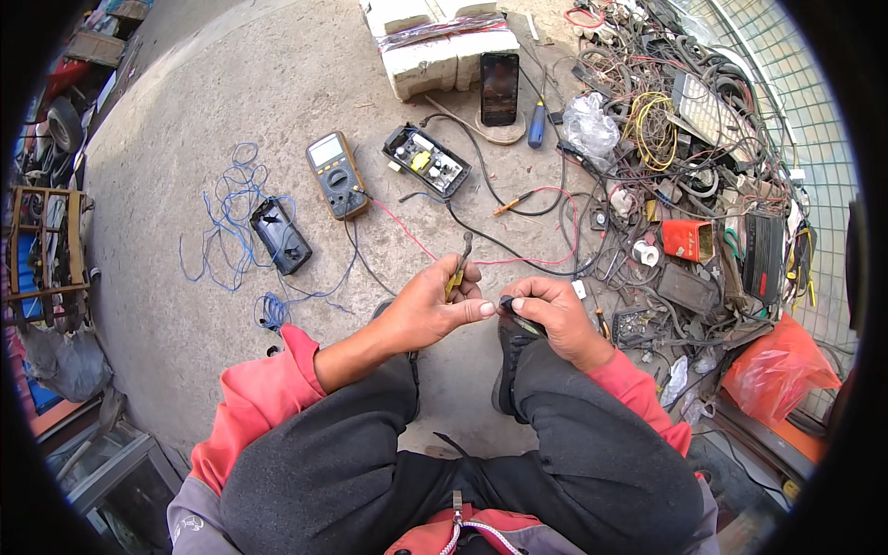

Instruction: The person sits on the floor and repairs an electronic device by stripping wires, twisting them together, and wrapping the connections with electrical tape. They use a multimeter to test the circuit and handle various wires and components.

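Observation:
My left hand (pixel 430 303) is closed around a slim thing with a yellow part (pixel 454 281) and a dark bent end that sticks up past the fingers; its kind I cannot make out. Close beside it, my right hand (pixel 561 319) pinches a small black piece (pixel 506 303) between thumb and fingers, and a pale green edge shows under the thumb. Beyond the hands lie a multimeter (pixel 337 174) with red and black leads and an opened black case with a circuit board (pixel 426 160) inside. A black cable (pixel 490 244) runs from that case toward the right.
An empty black case half (pixel 280 236) lies at left by tangled blue wire (pixel 239 199). A phone (pixel 499 88) leans against a white foam block (pixel 453 60), near a blue-handled screwdriver (pixel 536 125). Heaped cables and scrap (pixel 647 129) fill the right side, with a red bag (pixel 777 367).

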Motion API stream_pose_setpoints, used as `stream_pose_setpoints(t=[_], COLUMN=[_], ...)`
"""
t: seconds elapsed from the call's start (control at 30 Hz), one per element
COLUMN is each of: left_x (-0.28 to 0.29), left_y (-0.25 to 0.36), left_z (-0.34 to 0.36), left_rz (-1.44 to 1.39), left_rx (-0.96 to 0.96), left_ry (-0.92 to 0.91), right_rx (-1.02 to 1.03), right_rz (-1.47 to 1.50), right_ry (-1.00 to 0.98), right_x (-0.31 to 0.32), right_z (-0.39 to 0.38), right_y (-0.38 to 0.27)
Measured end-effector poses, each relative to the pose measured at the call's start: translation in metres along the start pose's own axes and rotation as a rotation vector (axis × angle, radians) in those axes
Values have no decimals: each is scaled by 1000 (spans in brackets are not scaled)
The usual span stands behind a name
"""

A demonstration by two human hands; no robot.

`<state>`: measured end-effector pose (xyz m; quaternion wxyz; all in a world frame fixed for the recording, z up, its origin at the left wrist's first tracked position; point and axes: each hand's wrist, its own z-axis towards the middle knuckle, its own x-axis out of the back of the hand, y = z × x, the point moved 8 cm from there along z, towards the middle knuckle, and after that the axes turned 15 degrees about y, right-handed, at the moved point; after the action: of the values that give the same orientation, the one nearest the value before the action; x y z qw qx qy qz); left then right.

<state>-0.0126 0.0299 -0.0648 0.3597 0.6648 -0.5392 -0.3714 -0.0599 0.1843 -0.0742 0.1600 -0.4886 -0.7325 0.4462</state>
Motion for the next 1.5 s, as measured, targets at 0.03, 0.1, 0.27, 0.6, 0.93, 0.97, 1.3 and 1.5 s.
stream_pose_setpoints(t=[0.03, 0.1, 0.27, 0.6, 0.93, 0.97, 1.3, 1.5], left_x=[-1, -4, -14, -19, -20, -21, -12, -3], left_y=[-1, 1, 14, 16, 18, 18, 9, 4], left_z=[-1, -2, -6, -10, -13, -13, -9, -5], left_rz=[1, 6, 192, 486, 634, 637, 453, 261], left_rx=[2, -23, -113, -190, -134, -135, -208, -180], left_ry=[-10, -33, -111, -142, -193, -204, -66, 16], right_rx=[-52, -124, -104, -195, -193, -191, -135, -117], right_rz=[82, 208, 280, 379, 396, 392, 412, 393], right_ry=[16, -16, -125, -130, -122, -126, -88, 10], right_x=[-3, -6, -19, -23, -23, -22, -17, -12], right_z=[-3, -1, 1, 0, 1, 2, 5, 7], right_y=[-7, -10, -12, -6, -3, -2, -5, -12])
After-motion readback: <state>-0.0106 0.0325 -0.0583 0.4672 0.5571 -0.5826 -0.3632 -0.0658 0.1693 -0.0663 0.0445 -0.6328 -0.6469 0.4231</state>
